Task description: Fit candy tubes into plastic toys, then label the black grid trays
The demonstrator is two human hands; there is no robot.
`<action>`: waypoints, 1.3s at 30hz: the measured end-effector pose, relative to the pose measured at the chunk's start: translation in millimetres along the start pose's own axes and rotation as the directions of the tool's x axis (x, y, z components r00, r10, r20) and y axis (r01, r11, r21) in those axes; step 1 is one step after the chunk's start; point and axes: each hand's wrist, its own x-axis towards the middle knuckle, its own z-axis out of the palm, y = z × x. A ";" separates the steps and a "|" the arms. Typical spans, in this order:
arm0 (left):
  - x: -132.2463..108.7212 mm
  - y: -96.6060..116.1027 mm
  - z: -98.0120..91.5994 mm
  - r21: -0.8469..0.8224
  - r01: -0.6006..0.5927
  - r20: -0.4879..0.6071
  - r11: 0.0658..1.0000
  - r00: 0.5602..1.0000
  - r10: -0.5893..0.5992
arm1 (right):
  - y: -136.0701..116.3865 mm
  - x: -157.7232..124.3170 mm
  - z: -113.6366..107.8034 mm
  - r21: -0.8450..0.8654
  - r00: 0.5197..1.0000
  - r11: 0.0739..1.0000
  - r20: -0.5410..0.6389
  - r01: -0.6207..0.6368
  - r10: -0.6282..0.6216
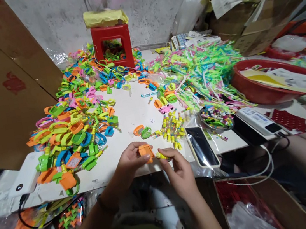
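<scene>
My left hand (131, 161) is closed on an orange plastic toy watch (146, 153) at the table's front edge. Close beside it, my right hand (177, 167) pinches a small yellow-ended tube (159, 155) between thumb and fingers. Whether the tube touches the watch I cannot tell. Just beyond my hands lie an orange toy watch (138, 130) and a green one (146, 132). A loose heap of small yellow-capped tubes (172, 128) is to the right. A big pile of colourful toy watches (76, 134) covers the left side.
A red stool (126, 44) stands at the back. Right of the tubes are a phone (201, 146), a bowl of small pieces (217, 116), a power bank (256, 120) and a red basin (263, 87). Green strips (201, 70) lie behind. A cardboard box (0, 86) borders the left.
</scene>
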 end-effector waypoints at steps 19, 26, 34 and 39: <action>-24.4 27.2 -4.8 0.623 -0.053 0.095 0.780 0.995 -0.009 | -36.2 7.5 -15.2 -0.585 0.898 0.711 0.413 0.391 -0.154; -16.6 29.0 -17.8 0.700 0.122 0.159 0.704 0.934 -0.320 | -6.0 4.2 3.0 -0.566 0.865 0.701 0.479 0.435 -0.150; 7.1 126.9 -66.1 0.975 0.148 -0.209 0.167 0.862 0.461 | 51.9 51.6 4.4 -0.865 0.975 0.485 0.200 0.128 0.100; 34.5 161.3 -74.5 0.922 0.362 -0.165 -0.134 0.683 0.711 | 63.5 61.6 11.5 -0.900 0.975 0.421 0.182 0.114 0.126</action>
